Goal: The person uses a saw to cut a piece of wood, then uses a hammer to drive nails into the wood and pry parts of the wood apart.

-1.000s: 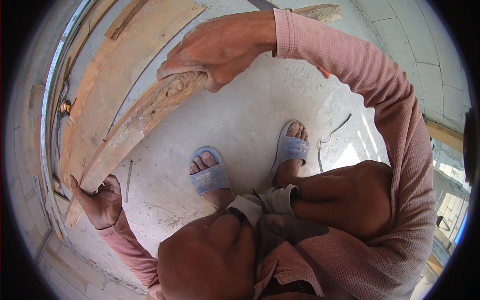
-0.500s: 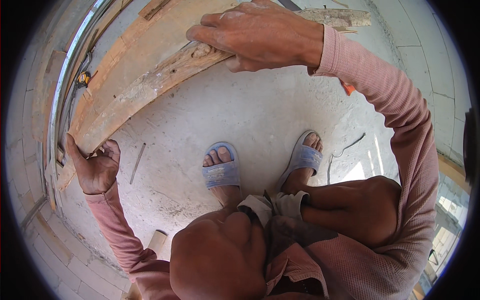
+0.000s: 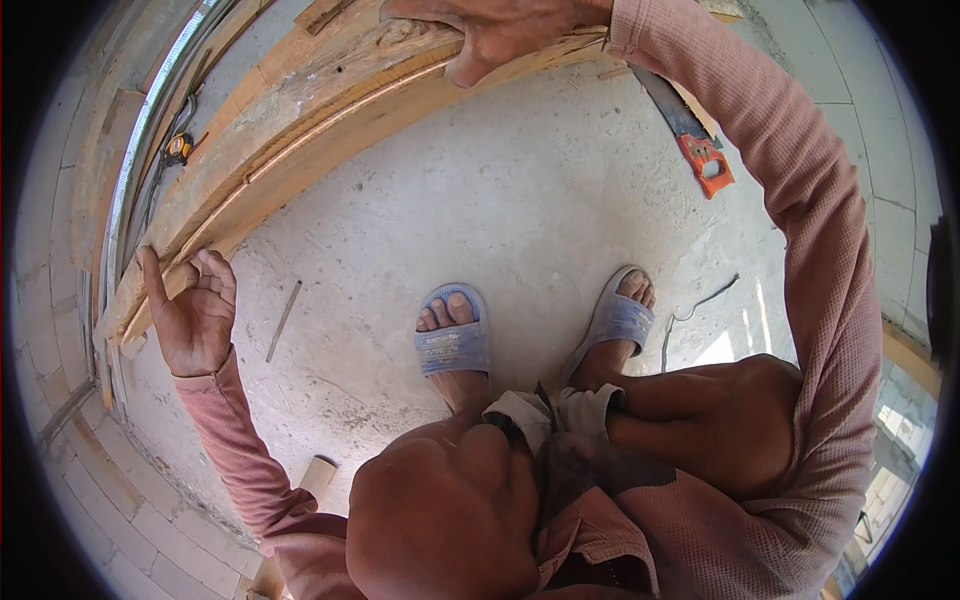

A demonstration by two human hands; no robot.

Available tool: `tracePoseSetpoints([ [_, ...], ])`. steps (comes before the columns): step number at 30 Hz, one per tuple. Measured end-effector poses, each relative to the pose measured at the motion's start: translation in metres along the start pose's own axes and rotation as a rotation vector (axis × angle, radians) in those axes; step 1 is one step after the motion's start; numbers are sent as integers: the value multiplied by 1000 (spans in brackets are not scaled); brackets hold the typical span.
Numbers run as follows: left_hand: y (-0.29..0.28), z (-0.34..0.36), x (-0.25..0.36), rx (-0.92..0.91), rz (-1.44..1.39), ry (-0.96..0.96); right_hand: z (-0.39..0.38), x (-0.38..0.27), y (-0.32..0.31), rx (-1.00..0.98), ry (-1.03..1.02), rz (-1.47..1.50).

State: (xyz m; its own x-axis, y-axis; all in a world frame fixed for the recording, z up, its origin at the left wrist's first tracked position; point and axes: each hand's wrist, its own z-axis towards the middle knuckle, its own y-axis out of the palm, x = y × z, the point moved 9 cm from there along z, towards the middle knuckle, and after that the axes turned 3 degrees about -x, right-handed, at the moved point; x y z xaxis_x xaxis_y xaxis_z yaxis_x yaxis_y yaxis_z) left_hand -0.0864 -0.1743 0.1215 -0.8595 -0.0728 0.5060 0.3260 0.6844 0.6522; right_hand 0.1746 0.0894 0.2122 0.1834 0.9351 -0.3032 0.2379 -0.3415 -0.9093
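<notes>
I hold a long, rough wooden plank (image 3: 330,120) slanting from lower left to the top of the view. My right hand (image 3: 490,30) is clamped over its upper part, thumb underneath. My left hand (image 3: 190,315) is at the plank's lower end, palm up with fingers spread, and its thumb lies against the wood. The plank lies against other boards (image 3: 250,90) stacked along the left wall. My feet in blue sandals (image 3: 452,345) stand on the concrete floor below it.
A hand saw with an orange handle (image 3: 700,150) lies on the floor at upper right. A yellow tape measure (image 3: 178,148) sits by the boards at left. A thin stick (image 3: 283,320), a bent wire (image 3: 700,300) and a small wood block (image 3: 318,475) lie on the floor.
The plank has swung up and left toward the stacked boards. My left hand has loosened from a grip on its end to an open palm; my right hand rose with it.
</notes>
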Motion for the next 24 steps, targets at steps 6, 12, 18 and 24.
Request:
tracePoseSetpoints([
  [6,-10,7,1,20,-14,-31,3,1,-2,10,6,5],
  [12,-8,9,-2,18,15,-24,1,1,-2,-2,11,12],
  [18,-2,0,-3,17,55,26,0,3,0,-70,18,42],
  [24,-29,1,-4,23,69,135,2,-11,9,94,-125,-38],
])
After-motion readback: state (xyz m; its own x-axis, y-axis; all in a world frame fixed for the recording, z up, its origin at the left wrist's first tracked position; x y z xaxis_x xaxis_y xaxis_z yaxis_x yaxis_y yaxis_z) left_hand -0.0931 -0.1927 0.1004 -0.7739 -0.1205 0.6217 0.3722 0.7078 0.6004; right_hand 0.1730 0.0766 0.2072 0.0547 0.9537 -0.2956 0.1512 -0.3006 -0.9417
